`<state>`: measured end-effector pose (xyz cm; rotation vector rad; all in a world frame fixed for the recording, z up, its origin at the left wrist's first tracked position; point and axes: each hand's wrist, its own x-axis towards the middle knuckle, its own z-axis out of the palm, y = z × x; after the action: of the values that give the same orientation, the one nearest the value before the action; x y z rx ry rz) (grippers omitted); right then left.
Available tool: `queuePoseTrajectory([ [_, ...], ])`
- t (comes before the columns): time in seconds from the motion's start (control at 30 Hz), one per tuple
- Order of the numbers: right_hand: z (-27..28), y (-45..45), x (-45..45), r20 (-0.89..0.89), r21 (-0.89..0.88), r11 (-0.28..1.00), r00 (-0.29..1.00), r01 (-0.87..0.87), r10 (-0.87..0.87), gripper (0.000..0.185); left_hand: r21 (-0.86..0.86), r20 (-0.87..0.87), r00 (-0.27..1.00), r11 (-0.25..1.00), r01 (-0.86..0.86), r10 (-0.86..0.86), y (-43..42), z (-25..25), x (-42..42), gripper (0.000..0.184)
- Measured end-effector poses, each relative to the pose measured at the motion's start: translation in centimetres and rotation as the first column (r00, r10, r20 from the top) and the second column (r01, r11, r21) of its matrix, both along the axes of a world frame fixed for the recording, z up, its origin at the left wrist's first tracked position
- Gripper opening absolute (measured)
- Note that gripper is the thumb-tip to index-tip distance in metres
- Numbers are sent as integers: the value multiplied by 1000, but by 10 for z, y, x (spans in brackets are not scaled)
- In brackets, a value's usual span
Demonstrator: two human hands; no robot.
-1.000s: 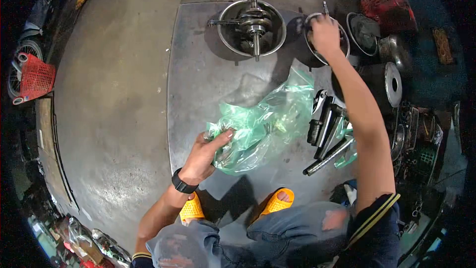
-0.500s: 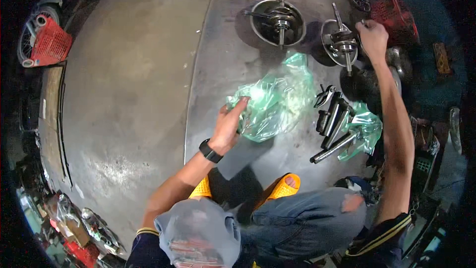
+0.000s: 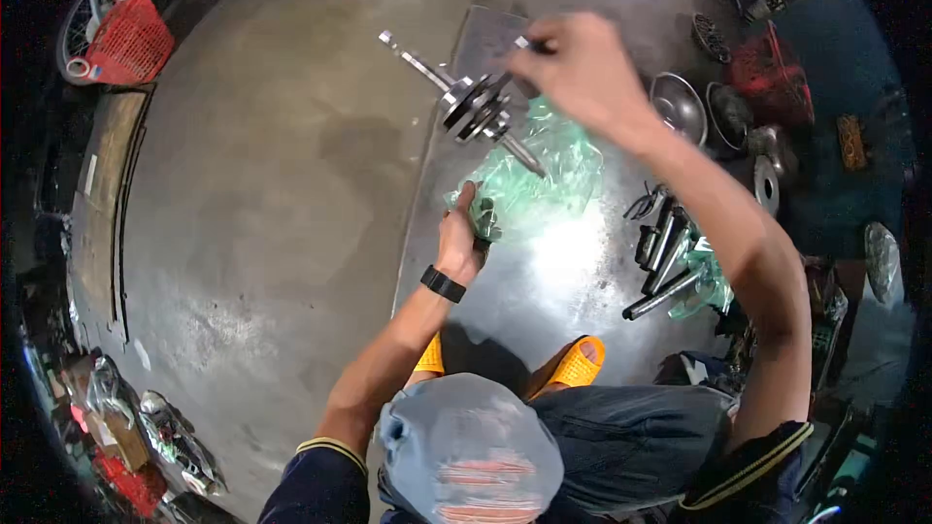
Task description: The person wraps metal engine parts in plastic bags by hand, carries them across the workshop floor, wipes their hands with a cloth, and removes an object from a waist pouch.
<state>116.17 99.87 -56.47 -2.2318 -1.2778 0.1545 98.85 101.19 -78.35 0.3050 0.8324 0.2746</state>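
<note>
My right hand (image 3: 582, 68), partly blurred, is closed on the end of the connecting rod of a crankshaft (image 3: 474, 109). The crankshaft hangs tilted in the air, one shaft end up to the left and the other down to the right, in front of a green plastic bag (image 3: 558, 170). My left hand (image 3: 461, 238), below it, is closed on the near left edge of that bag. Dark shapes show beside its fingers, too unclear to name. I cannot tell whether the lower shaft end touches the bag.
Dark metal rods (image 3: 665, 257) lie with another green bag (image 3: 709, 286) to the right. Beyond them are a metal bowl (image 3: 678, 107), a ring-shaped disc (image 3: 766, 184) and a red basket (image 3: 772, 78). Another red basket (image 3: 126, 39) is on a wheeled vehicle at far left.
My right hand has lifted the crankshaft from the right-hand bowl and carried it left, over the green bag. My left hand still grips the bag. The camera view has shifted.
</note>
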Motion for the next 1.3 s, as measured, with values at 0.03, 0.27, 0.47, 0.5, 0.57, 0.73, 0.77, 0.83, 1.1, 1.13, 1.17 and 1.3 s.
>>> queuePoseTrajectory([
  [0.03,-19,9,-14,83,194,977,994,-85,70,29,-8,-33,999,999,-32,32,6,1,-7,29],
  [0.27,-77,18,-47,-43,31,967,966,-254,256,21,-24,-44,976,976,-215,214,74,-49,-60,34],
  [0.47,-99,-30,-33,-58,-237,920,950,-311,306,19,83,-101,976,979,-186,194,107,-17,-47,31],
  [0.5,-98,-37,-32,-58,-281,911,953,-302,298,19,190,-134,979,974,-127,154,108,-16,-39,32],
  [0.57,-89,-51,-29,-53,-367,888,959,-278,278,18,390,-202,976,921,5,80,106,-8,-17,33],
  [0.73,-88,-91,-13,-60,-441,865,970,-239,237,17,718,-270,958,642,269,-99,82,47,37,30],
  [0.77,-90,-96,-10,-63,-436,865,968,-247,245,17,749,-196,972,619,235,-132,76,57,45,30],
  [0.83,-93,-106,-5,-60,-447,862,970,-239,237,17,821,-75,982,548,160,-174,61,64,59,28],
  [1.1,-96,-122,1,-62,-416,886,978,-205,197,16,923,-227,971,301,240,-76,65,55,44,31],
  [1.13,-97,-123,2,-52,-407,889,977,-208,205,16,907,-255,966,335,254,-41,68,36,37,32],
  [1.17,-97,-124,3,-44,-399,892,976,-214,214,17,889,-286,958,370,268,-6,72,17,31,32],
  [1.3,-96,-126,3,-43,-399,884,968,-245,249,18,568,-406,913,771,288,-41,85,-31,17,34],
])
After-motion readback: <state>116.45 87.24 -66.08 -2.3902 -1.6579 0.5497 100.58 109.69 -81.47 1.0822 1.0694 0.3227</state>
